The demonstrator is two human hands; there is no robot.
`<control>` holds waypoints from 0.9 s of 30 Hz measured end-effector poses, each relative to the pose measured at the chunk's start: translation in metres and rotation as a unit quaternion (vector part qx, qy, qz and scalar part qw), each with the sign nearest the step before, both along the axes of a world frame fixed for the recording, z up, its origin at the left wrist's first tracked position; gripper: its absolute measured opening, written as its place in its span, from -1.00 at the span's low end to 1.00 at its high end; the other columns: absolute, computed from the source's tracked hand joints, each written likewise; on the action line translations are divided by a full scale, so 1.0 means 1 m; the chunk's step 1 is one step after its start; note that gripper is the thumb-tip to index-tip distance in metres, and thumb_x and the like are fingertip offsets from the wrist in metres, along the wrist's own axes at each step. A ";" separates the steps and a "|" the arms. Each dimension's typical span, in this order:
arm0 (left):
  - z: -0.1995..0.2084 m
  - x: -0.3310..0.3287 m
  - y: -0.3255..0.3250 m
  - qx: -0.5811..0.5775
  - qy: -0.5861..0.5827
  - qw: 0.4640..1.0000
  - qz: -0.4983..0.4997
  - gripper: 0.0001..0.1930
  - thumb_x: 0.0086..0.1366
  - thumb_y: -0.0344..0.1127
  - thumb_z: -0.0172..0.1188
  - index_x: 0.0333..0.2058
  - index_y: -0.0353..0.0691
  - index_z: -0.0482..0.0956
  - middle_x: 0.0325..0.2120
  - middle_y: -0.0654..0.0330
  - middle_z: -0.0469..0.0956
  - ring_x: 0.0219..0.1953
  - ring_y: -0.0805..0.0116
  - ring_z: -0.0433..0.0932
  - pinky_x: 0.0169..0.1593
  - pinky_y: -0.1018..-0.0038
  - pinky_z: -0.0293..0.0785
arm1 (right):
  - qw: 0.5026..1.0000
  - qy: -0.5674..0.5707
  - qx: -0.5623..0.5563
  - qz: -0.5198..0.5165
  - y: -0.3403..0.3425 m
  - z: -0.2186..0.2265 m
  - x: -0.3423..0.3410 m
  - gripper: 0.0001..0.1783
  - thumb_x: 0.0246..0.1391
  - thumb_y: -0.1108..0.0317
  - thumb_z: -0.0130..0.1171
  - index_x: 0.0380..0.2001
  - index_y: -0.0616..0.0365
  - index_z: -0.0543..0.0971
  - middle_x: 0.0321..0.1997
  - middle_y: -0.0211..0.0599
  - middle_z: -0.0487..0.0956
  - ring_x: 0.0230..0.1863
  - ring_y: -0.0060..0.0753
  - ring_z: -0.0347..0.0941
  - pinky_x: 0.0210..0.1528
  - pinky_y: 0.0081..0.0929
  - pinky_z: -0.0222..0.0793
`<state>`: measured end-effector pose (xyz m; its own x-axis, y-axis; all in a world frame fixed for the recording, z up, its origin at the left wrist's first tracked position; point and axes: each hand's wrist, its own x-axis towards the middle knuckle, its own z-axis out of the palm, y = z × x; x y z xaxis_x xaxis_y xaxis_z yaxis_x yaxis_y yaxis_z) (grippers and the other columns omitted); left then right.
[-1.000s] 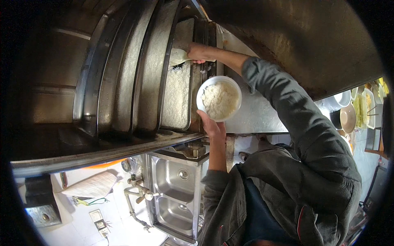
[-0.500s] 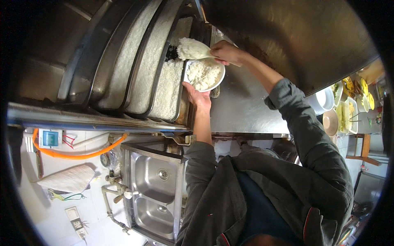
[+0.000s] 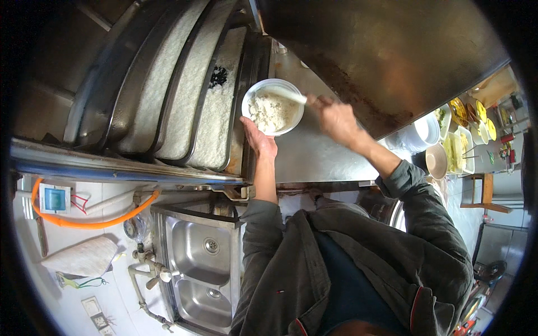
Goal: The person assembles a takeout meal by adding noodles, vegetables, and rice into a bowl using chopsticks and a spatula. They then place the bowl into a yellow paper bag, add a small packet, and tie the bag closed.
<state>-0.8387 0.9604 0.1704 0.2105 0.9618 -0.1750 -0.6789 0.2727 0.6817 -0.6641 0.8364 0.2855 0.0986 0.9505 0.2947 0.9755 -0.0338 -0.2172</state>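
bowl (image 3: 295, 116) near tray (image 3: 231, 129) rim | right hand (image 3: 336, 120) above open-sided steel counter (image 3: 314, 159)

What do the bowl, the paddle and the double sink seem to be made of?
Bowl: probably smooth plastic, judging by its thin, even white rim. Paddle: likely pale plastic too, though motion blur leaves that open. Double sink: apparently satin stainless steel, given its grey sheen and soft reflections.

White is shown by the bowl (image 3: 294, 113), the rice (image 3: 267, 114) in it and the paddle (image 3: 292, 96); the tray's rice (image 3: 210, 127) is broken by a black patch (image 3: 219, 77). The dark grey jacket (image 3: 286, 263) is edged with red piping (image 3: 416, 302) over a dark blue shirt (image 3: 350, 277). Orange is seen on the hose (image 3: 95, 224).
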 end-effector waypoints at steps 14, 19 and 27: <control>0.014 -0.004 -0.057 -0.045 0.069 0.986 -0.142 -0.25 0.48 0.30 -0.33 0.37 -0.18 0.10 0.33 0.13 0.27 0.33 0.25 0.31 0.35 0.28 0.28 | 0.992 -0.099 -0.022 0.073 -0.048 -0.007 0.017 -0.30 0.04 0.51 0.07 0.30 -0.12 0.39 -0.03 -0.15 0.47 -0.08 -0.03 0.47 -0.03 -0.12 0.47; 0.011 -0.006 -0.061 -0.040 0.104 0.985 -0.129 -0.22 0.46 0.33 -0.31 0.36 -0.22 0.13 0.30 0.11 0.30 0.30 0.24 0.34 0.33 0.29 0.29 | 0.995 -0.039 -0.078 0.056 -0.056 0.005 0.020 -0.32 0.04 0.54 0.05 0.29 -0.09 0.41 -0.05 -0.17 0.49 -0.04 -0.04 0.47 -0.02 -0.18 0.48; 0.007 -0.020 -0.066 -0.061 0.069 0.990 -0.111 -0.20 0.43 0.37 -0.27 0.34 -0.22 0.17 0.26 0.16 0.38 0.27 0.27 0.39 0.30 0.30 0.34 | 0.986 -0.074 -0.033 0.144 -0.080 0.009 0.016 -0.30 -0.07 0.62 0.09 0.24 0.04 0.46 -0.04 -0.14 0.48 -0.06 0.00 0.44 0.03 -0.14 0.47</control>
<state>-0.8584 0.8944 0.1774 0.3807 0.8644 -0.3285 -0.4964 0.4908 0.7161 -0.6485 0.7564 0.2943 -0.2176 0.9502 0.2231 0.9675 0.2402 -0.0792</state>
